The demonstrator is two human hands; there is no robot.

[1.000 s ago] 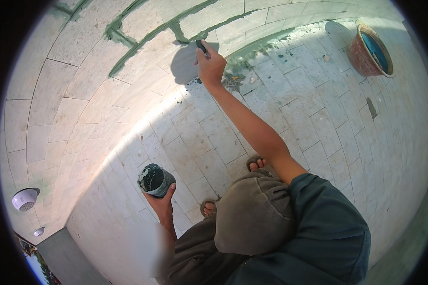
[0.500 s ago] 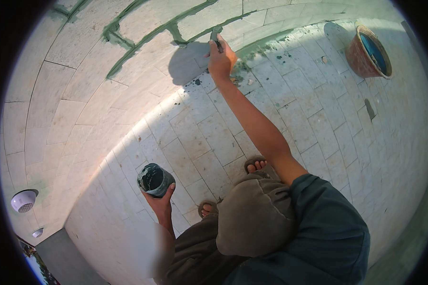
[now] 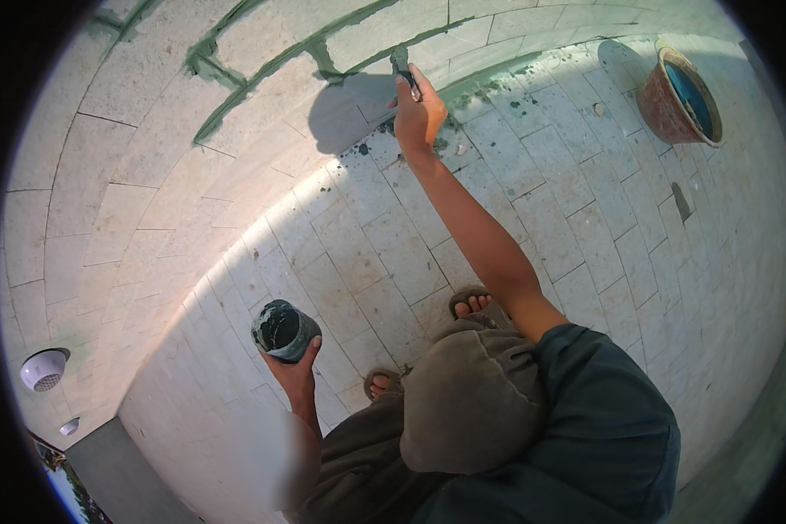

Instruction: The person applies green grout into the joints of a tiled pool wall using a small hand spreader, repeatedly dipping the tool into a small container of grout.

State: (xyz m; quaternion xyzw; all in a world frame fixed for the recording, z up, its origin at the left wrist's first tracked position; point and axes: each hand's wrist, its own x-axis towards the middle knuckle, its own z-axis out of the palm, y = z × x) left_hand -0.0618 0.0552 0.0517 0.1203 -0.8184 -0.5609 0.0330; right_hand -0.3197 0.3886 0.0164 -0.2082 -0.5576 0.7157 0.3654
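Right hand [image 3: 421, 122]: closed round the dark handle of a small hand tool [image 3: 401, 60], its green-coated end at the wall, just beside a green seam [image 3: 367, 65]. Too small and smeared to tell whether brush or putty knife, or whether it touches.
Handling: judged light and stiff, slick toward the coated end; best held low on the handle, thumb opposed to fingers.

Left hand [image 3: 301, 374]: grasping a cylindrical tub [image 3: 290, 343] round its lower side, thumb to the right; tub held above the floor, mouth tilted up toward the view, inside smeared with dark green paste.
Handling: probably rigid and of modest weight, slippery where the paste is wet; sound hold low on the side, clear of the rim.

Wall [image 3: 113, 157]: pale rectangular tiles, several joints filled green, others bare.

Floor [image 3: 402, 249]: pale tiles, dark green spatters [image 3: 364, 150] along the wall's foot.

Bucket [image 3: 658, 109]: reddish, blue inside, upper right; likely the heaviest item, liftable by opposite sides of the rim.

Round lamp [image 3: 42, 370]: white, far left.
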